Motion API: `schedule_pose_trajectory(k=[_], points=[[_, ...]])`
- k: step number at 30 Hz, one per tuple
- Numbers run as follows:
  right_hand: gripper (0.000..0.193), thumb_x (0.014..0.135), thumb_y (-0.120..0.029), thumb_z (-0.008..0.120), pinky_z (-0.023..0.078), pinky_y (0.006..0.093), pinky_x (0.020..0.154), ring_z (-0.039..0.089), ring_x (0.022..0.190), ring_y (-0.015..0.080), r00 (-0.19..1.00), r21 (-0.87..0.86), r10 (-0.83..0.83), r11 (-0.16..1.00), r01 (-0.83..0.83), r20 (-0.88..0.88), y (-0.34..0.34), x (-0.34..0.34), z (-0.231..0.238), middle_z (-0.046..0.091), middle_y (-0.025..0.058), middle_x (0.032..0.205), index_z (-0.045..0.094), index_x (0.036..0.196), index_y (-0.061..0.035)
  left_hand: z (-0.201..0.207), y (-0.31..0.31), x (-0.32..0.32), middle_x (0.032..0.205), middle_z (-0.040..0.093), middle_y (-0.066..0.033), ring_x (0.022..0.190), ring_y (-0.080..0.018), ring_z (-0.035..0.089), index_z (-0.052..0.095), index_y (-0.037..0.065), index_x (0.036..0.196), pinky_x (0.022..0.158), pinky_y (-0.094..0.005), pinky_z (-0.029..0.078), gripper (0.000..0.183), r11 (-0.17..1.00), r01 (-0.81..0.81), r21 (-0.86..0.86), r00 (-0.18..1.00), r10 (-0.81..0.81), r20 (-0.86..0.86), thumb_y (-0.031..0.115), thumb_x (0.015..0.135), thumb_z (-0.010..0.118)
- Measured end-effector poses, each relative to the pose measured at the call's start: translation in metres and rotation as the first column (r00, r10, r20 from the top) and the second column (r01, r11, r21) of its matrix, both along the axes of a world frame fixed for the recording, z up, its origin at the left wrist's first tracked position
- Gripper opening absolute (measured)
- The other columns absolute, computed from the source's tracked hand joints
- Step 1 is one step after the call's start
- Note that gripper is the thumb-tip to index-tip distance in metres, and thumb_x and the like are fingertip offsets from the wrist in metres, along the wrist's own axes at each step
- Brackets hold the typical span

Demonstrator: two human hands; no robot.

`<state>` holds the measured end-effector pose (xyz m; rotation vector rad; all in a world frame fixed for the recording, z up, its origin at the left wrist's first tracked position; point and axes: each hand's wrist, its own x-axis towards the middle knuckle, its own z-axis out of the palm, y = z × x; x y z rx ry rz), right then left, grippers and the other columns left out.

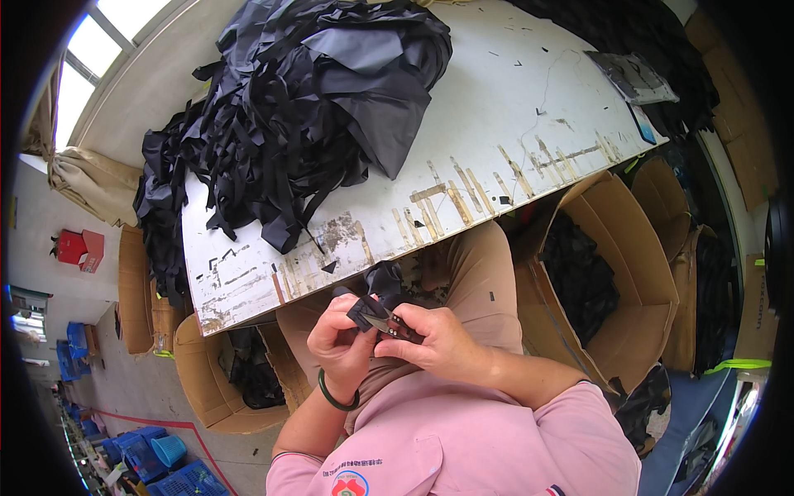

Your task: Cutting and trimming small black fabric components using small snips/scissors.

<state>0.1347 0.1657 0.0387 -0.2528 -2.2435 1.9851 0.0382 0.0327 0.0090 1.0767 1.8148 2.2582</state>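
Note:
Above my lap, my left hand (341,343) pinches a piece of black fabric (384,279), part of which stands up beyond my fingers. My right hand (437,337) is closed around small dark thread snips (400,329). Their metal blades point left and meet the fabric edge near my left fingertips. Whether the blades are apart or closed on the cloth, I cannot tell. A dark green bangle (335,393) circles my left wrist.
A worn white table (488,91) lies ahead, carrying a large heap of black fabric and strips (322,99). Cardboard boxes holding black pieces stand left (203,388) and right (637,273) of my legs. A flat plastic-wrapped packet (633,77) lies at the table's right.

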Motion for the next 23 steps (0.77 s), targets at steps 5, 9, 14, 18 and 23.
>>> schedule_pose_trajectory(k=[5,9,14,18,23], points=[[0.039,0.082,-0.036,0.073,0.037,0.0327,0.048,0.044,0.049,0.0192,1.0,-0.013,0.016,1.0,-0.016,0.026,0.0019,0.0011,-0.0027,0.049,0.0095,0.059,0.055,0.078,-0.0022,-0.0048,-0.0005,-0.0014,0.091,0.068,-0.0131,0.082,-0.0209,0.059,0.057,0.003,0.084,0.079,-0.0353,0.044,0.021,1.0,0.005,0.004,1.0,-0.005,-0.02,-0.011,0.075,0.07],[0.039,0.082,-0.036,0.073,0.036,0.0329,0.048,0.041,0.049,0.0187,0.998,-0.05,0.034,0.998,-0.031,0.058,0.0028,0.0026,-0.0037,0.048,0.0095,0.058,0.055,0.078,-0.0018,-0.0023,0.0,0.0008,0.092,0.068,-0.0135,0.082,-0.0211,0.059,0.056,0.003,0.084,0.079,-0.0356,0.044,0.021,1.0,-0.009,0.009,1.0,0.009,0.013,-0.011,0.075,0.07],[0.038,0.083,-0.034,0.073,0.036,0.033,0.048,0.039,0.05,0.0164,0.998,-0.072,0.03,0.997,-0.026,0.048,0.0029,0.0022,-0.0012,0.047,0.0092,0.058,0.054,0.077,-0.0011,-0.0012,0.0008,-0.0022,0.089,0.068,-0.0127,0.079,-0.0202,0.06,0.056,0.003,0.082,0.076,-0.0352,0.043,0.022,1.0,0.024,0.009,1.0,-0.024,-0.016,-0.012,0.075,0.069],[0.038,0.084,-0.033,0.072,0.036,0.0327,0.048,0.04,0.051,0.0161,0.998,-0.042,0.044,0.998,-0.042,0.053,0.0046,0.0017,-0.0001,0.047,0.0092,0.058,0.054,0.076,-0.001,-0.0052,0.001,-0.004,0.086,0.068,-0.0115,0.076,-0.02,0.061,0.055,0.004,0.081,0.073,-0.0348,0.043,0.023,0.994,0.097,0.039,0.995,-0.096,-0.033,-0.013,0.075,0.068],[0.038,0.083,-0.034,0.073,0.037,0.0324,0.049,0.04,0.051,0.0164,0.994,-0.114,0.054,0.993,-0.042,0.098,0.0062,0.0035,0.0018,0.05,0.0095,0.06,0.057,0.079,-0.0008,-0.0047,-0.0012,-0.0066,0.09,0.069,-0.0134,0.078,-0.0213,0.063,0.056,0.005,0.081,0.073,-0.0353,0.043,0.023,0.991,0.132,0.017,0.99,-0.131,-0.053,-0.013,0.075,0.068]])
